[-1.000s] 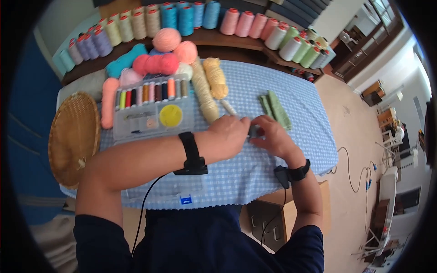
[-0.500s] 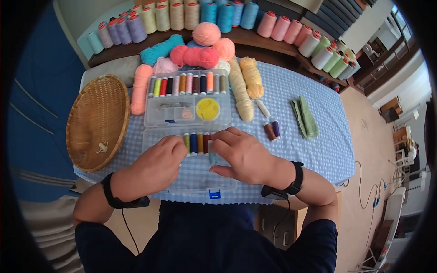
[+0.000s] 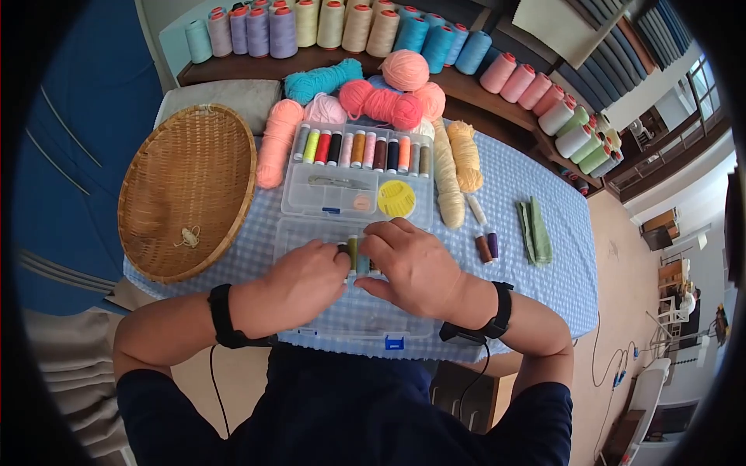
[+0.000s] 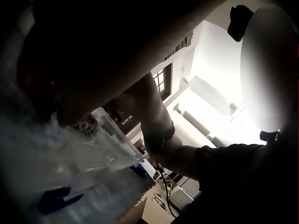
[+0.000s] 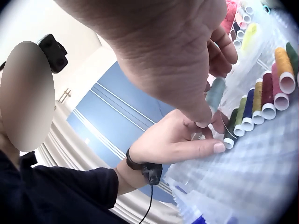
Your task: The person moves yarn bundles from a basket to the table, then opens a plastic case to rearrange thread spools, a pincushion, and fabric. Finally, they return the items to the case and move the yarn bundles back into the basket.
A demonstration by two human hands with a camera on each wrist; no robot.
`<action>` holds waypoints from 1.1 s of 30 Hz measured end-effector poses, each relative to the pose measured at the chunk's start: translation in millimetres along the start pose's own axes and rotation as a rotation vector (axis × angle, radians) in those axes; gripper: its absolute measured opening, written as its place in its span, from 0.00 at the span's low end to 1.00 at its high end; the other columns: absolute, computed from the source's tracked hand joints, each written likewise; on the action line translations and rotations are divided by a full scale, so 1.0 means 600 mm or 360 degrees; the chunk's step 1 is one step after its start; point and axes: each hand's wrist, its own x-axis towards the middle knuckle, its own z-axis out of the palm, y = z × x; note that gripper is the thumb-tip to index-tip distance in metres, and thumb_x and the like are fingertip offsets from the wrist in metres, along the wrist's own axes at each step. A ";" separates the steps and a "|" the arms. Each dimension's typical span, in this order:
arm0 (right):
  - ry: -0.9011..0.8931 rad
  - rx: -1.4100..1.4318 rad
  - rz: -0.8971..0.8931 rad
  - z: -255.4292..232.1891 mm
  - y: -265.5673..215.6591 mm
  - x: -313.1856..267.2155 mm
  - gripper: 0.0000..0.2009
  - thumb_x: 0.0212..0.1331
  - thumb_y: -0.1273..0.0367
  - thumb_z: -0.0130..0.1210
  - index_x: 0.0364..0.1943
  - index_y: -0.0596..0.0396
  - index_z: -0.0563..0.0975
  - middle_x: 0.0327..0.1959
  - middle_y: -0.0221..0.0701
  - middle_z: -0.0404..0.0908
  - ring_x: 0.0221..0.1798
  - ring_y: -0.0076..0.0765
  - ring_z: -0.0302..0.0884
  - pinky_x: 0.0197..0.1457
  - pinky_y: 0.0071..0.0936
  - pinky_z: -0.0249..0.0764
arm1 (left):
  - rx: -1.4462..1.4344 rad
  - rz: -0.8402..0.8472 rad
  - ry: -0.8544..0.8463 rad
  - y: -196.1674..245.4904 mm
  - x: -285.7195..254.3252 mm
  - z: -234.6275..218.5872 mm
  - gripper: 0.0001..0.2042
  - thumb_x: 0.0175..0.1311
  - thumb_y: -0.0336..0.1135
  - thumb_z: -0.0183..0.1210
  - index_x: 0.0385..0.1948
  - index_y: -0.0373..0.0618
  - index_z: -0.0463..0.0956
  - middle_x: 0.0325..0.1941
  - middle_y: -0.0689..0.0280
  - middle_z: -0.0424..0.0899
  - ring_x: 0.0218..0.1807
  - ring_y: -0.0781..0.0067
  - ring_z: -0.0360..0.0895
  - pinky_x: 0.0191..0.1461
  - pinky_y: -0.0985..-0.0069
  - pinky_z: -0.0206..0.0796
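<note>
In the head view, my right hand (image 3: 416, 264) grips a pale teal thread spool (image 3: 362, 265) over the lower tray of a clear plastic box (image 3: 299, 227). The right wrist view shows that spool (image 5: 215, 94) tilted between thumb and fingers. My left hand (image 3: 299, 283) is beside it, its thumb and fingertips pinching a dark green spool (image 5: 230, 133) at the end of a row. Olive, navy, mustard and red spools (image 5: 267, 95) lie side by side there. A loose thread hangs near the left fingertips. In the left wrist view, the left hand is too dark to read.
The box's upper half holds a spool row and a yellow disc (image 3: 396, 199). Brown (image 3: 483, 248) and purple spools (image 3: 493, 247), a white spool (image 3: 475, 210) and green cloth (image 3: 535, 231) lie right. A wicker basket (image 3: 186, 194) is left; yarn (image 3: 381, 105) and thread cones (image 3: 443, 46) are behind.
Both hands have moved from the cloth right of the box to its lower tray, uncovering the brown and purple spools. Since half a second ago, the left hand has come closer to the right.
</note>
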 end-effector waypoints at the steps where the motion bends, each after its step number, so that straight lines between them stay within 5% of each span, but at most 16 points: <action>1: 0.0017 -0.0011 0.0000 0.000 -0.003 0.005 0.24 0.53 0.64 0.77 0.50 0.59 0.78 0.55 0.44 0.82 0.55 0.56 0.82 0.60 0.47 0.81 | -0.0011 -0.0007 0.0005 -0.003 -0.001 0.006 0.12 0.62 0.32 0.69 0.40 0.35 0.78 0.38 0.54 0.83 0.46 0.48 0.82 0.52 0.55 0.77; 8: 0.0033 -0.0034 -0.0028 0.022 -0.023 0.034 0.21 0.53 0.64 0.75 0.44 0.60 0.78 0.47 0.43 0.80 0.49 0.53 0.81 0.53 0.46 0.81 | 0.0084 -0.0023 0.0003 -0.002 -0.048 -0.031 0.09 0.62 0.35 0.70 0.33 0.39 0.82 0.34 0.58 0.83 0.45 0.53 0.82 0.51 0.57 0.76; 14: -0.0337 -0.0136 -0.0093 0.065 -0.032 0.080 0.18 0.55 0.64 0.74 0.43 0.58 0.79 0.46 0.43 0.80 0.49 0.53 0.81 0.51 0.47 0.81 | 0.0227 0.0078 -0.0078 -0.015 -0.060 -0.041 0.08 0.65 0.37 0.67 0.33 0.43 0.85 0.34 0.62 0.85 0.45 0.58 0.83 0.50 0.60 0.73; 18: -0.0229 -0.0108 -0.0141 0.037 -0.026 0.065 0.20 0.52 0.65 0.76 0.44 0.59 0.80 0.52 0.45 0.83 0.51 0.55 0.83 0.55 0.46 0.83 | 0.0234 0.0060 -0.0079 -0.020 -0.040 -0.027 0.05 0.62 0.34 0.64 0.33 0.45 0.85 0.33 0.63 0.85 0.45 0.59 0.83 0.49 0.60 0.72; 22: 0.0015 -0.0001 0.0112 -0.021 -0.005 0.021 0.17 0.55 0.66 0.74 0.44 0.58 0.80 0.46 0.42 0.81 0.47 0.55 0.83 0.48 0.47 0.82 | 0.0316 0.0106 -0.0180 -0.009 -0.018 -0.008 0.03 0.59 0.32 0.63 0.31 0.46 0.84 0.32 0.63 0.86 0.44 0.60 0.84 0.48 0.59 0.73; 26: 0.0434 -0.0361 0.0715 -0.053 0.037 -0.060 0.08 0.57 0.73 0.71 0.38 0.58 0.82 0.36 0.41 0.83 0.40 0.56 0.84 0.45 0.48 0.81 | 0.0362 -0.0018 -0.0293 0.010 -0.011 0.005 0.03 0.59 0.30 0.63 0.31 0.47 0.84 0.33 0.61 0.87 0.43 0.61 0.85 0.46 0.61 0.74; 30: 0.0539 -0.0480 0.1327 -0.055 0.094 -0.164 0.09 0.61 0.69 0.69 0.41 0.60 0.86 0.39 0.45 0.88 0.42 0.56 0.87 0.47 0.47 0.82 | 0.0331 -0.0071 -0.0209 -0.002 0.000 0.018 0.02 0.57 0.30 0.63 0.30 0.46 0.84 0.32 0.60 0.88 0.42 0.60 0.87 0.43 0.61 0.78; 33: 0.0513 -0.0480 0.1469 -0.049 0.124 -0.222 0.10 0.61 0.68 0.69 0.41 0.60 0.86 0.41 0.46 0.88 0.44 0.56 0.87 0.49 0.47 0.83 | 0.0324 -0.0063 -0.0172 -0.014 0.007 0.021 0.02 0.56 0.29 0.63 0.29 0.45 0.84 0.31 0.60 0.88 0.41 0.59 0.87 0.42 0.60 0.80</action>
